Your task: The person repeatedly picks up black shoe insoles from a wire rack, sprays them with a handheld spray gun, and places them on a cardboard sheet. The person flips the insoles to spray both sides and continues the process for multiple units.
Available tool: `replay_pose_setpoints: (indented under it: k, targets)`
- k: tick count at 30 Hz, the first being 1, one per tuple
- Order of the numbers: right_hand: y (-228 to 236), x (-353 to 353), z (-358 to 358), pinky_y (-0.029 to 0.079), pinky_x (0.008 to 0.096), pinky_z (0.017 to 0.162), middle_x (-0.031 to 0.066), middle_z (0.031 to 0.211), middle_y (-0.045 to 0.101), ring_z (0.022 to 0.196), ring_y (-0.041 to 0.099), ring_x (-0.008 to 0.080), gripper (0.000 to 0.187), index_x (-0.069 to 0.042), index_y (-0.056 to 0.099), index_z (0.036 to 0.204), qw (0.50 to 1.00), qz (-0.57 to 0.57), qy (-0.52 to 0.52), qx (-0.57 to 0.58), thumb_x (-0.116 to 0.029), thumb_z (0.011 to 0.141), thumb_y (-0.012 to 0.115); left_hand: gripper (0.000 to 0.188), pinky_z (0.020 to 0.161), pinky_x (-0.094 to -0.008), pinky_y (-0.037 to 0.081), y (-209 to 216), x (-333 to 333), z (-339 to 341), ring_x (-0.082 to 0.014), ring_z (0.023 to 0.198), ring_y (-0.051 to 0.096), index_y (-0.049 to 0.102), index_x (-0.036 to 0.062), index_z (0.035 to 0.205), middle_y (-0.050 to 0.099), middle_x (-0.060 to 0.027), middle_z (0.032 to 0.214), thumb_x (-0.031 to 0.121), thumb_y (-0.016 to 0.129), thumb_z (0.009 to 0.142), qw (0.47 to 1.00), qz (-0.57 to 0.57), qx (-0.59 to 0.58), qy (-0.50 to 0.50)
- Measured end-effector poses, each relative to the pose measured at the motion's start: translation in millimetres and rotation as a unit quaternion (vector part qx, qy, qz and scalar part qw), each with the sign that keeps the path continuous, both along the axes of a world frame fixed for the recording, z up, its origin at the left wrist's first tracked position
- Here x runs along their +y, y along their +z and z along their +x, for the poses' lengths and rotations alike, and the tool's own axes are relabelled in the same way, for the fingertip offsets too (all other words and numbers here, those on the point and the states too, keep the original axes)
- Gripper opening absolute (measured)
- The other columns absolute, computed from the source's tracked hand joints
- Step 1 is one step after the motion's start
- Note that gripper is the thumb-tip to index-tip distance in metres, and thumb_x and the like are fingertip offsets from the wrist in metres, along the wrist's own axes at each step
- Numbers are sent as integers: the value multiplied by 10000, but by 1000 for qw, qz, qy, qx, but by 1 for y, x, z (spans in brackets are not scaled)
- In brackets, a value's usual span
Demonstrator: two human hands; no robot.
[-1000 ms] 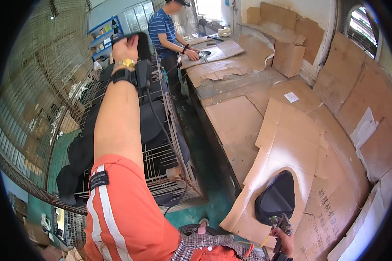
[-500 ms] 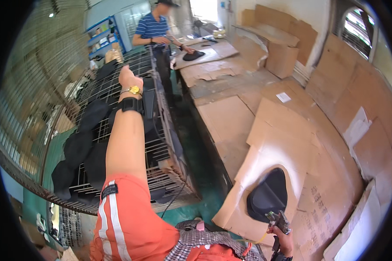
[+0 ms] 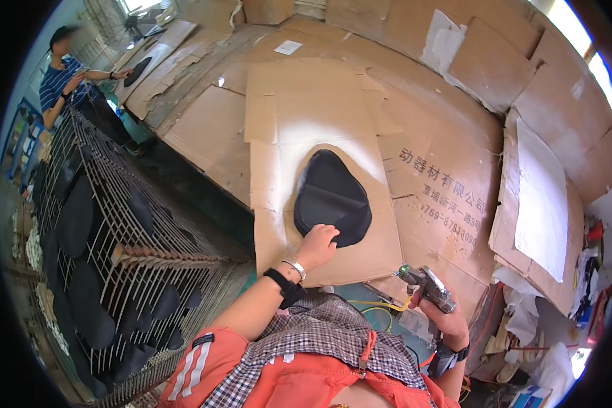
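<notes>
A black rounded, roughly pear-shaped pad point(image 3: 333, 194) with a crease across its middle lies on a cardboard sheet point(image 3: 279, 109) in front of me. My left hand point(image 3: 317, 246) is at the pad's near edge, fingers closed over that edge; the thumb side hides the exact grip. To the right, my right hand point(image 3: 449, 318) is wrapped round a spray gun point(image 3: 427, 288) of metal with a green part near its nozzle. The gun is held low, apart from the pad, its nozzle pointing up and left. A yellow hose point(image 3: 384, 305) runs beside it.
On the left stands a wire rack point(image 3: 126, 224) holding several black pads point(image 3: 88, 306). A person point(image 3: 68, 81) in a striped shirt works at the far left, one hand by another black pad point(image 3: 138, 71). Cardboard panels point(image 3: 493, 68) line the back; white-coated cardboard point(image 3: 540, 197) leans right.
My view has turned right toward the table. My left hand has come from above the rack to the pad's near edge. The spray gun stays in my right hand, now apart from the pad.
</notes>
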State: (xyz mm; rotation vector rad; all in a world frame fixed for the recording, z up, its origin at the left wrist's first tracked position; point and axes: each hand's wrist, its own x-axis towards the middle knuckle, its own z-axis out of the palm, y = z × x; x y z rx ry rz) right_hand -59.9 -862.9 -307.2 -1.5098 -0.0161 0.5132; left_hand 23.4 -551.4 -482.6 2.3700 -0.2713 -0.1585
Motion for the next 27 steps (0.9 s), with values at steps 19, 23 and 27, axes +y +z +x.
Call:
replay_pose_setpoints:
  k: [19, 23, 27]
  targets:
    - [18, -22, -47, 493, 289, 796, 50, 955, 631, 880, 602, 129, 575, -18, 456, 1350, 990, -137, -29, -9, -8, 817, 673, 298, 976, -488, 379, -54, -29, -33, -365, 1176, 452, 598, 39, 1061, 546, -167, 1211, 82, 600, 767, 993, 78, -79, 44]
    - [-12, 20, -12, 502, 315, 737, 105, 923, 639, 812, 629, 185, 566, -73, 468, 1345, 955, -270, 8, -122, -55, 816, 667, 131, 846, -399, 480, -49, -3, 3, -337, 940, 600, 632, 14, 885, 651, -157, 951, 35, 617, 756, 966, -51, -152, 202]
    - [-81, 88, 44, 506, 439, 740, 207, 967, 651, 860, 634, 392, 527, -86, 479, 1306, 917, -304, 65, -249, -123, 807, 642, 217, 870, -413, 483, -53, 28, 45, -335, 1015, 591, 639, 36, 955, 633, -145, 995, 140, 688, 771, 918, -36, 53, 391]
